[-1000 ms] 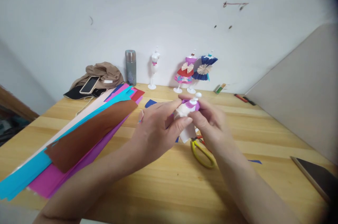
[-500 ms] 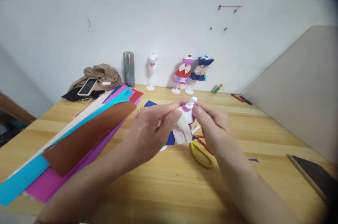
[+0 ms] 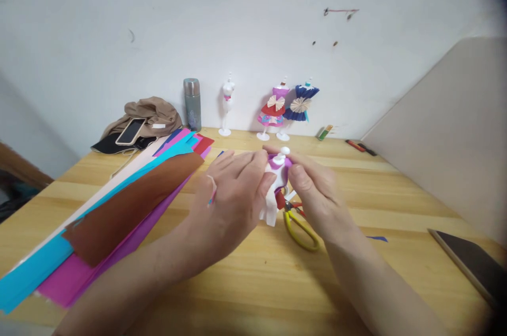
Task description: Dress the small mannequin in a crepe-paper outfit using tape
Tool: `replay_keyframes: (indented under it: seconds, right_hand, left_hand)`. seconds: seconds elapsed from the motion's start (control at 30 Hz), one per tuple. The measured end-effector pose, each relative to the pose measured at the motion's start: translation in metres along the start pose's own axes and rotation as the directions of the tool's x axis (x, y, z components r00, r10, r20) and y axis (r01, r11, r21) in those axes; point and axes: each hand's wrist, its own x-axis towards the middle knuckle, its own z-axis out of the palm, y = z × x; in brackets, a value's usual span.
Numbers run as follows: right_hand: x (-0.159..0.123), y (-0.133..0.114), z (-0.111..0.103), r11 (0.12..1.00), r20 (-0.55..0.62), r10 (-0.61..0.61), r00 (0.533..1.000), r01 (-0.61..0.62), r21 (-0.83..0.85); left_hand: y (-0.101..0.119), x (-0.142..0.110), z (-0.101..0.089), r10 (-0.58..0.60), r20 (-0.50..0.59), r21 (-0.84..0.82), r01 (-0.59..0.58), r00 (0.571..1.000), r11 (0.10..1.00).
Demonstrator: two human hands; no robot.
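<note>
Between both hands is a small white mannequin (image 3: 279,171) with purple paper around its neck and shoulders. My left hand (image 3: 233,193) is closed on the mannequin's left side, its thumb pressing a strip of white paper (image 3: 270,210) that hangs down the front. On the other side my right hand (image 3: 317,188) grips the mannequin at the purple edge, thumb in front and fingers behind. The lower body of the mannequin is mostly hidden. Below and just right of it, scissors (image 3: 303,235) with yellow and red handles lie on the table.
Long coloured paper sheets (image 3: 134,204) lie at left. Against the wall stand a thermos (image 3: 193,106), a bare mannequin (image 3: 227,109) and two dressed mannequins (image 3: 273,109). A phone (image 3: 131,131) rests on a brown cloth (image 3: 154,111). A dark tablet-like slab (image 3: 463,262) lies at right.
My left hand has turned and come in closer around the mannequin's front, pressing the white paper to it. The mannequin has tilted slightly left, and a red patch now shows beside it.
</note>
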Motion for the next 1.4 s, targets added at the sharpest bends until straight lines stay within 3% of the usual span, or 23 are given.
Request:
replay_keyframes:
  seconds: [0.1, 0.3, 0.4, 0.67, 0.9, 1.03, 1.1, 1.4]
  right_hand:
    - [-0.001, 0.001, 0.000, 1.000, 0.012, 0.003, 1.000, -0.003, -0.002]
    - [0.000, 0.001, 0.001, 1.000, 0.032, 0.025, 0.999, -0.025, 0.005]
    - [-0.001, -0.001, -0.001, 0.999, 0.044, 0.036, 0.998, -0.035, -0.004]
    - [-0.003, 0.006, -0.001, 1.000, 0.162, 0.012, 0.987, -0.010, -0.016]
    - [-0.002, 0.003, 0.003, 0.990, 0.133, 0.112, 0.985, -0.121, 0.066]
    - [0.002, 0.001, 0.006, 0.984, 0.099, 0.129, 0.987, -0.140, 0.109]
    - [0.003, 0.002, 0.007, 0.983, 0.086, 0.128, 0.988, -0.138, 0.125]
    - [0.005, 0.003, 0.009, 0.988, 0.062, 0.092, 0.994, -0.099, 0.122]
  left_hand:
    - [0.001, -0.005, 0.002, 0.036, -0.020, 0.087, -0.034, 0.999, 0.996]
    - [-0.001, -0.006, 0.005, 0.140, -0.032, 0.111, -0.136, 0.990, 0.984]
    - [-0.005, -0.003, 0.009, 0.226, -0.099, 0.206, -0.202, 0.969, 0.957]
    - [-0.011, -0.005, 0.016, 0.194, -0.164, 0.337, -0.130, 0.967, 0.933]
    - [-0.010, -0.003, 0.009, 0.008, -0.083, 0.129, 0.002, 0.996, 0.992]
    - [-0.012, 0.009, -0.007, -0.083, 0.154, -0.159, 0.108, 0.985, 0.981]
    - [-0.016, 0.013, -0.011, -0.096, 0.211, -0.248, 0.148, 0.973, 0.957]
    - [-0.024, 0.013, -0.005, -0.100, 0.195, -0.339, 0.163, 0.976, 0.927]
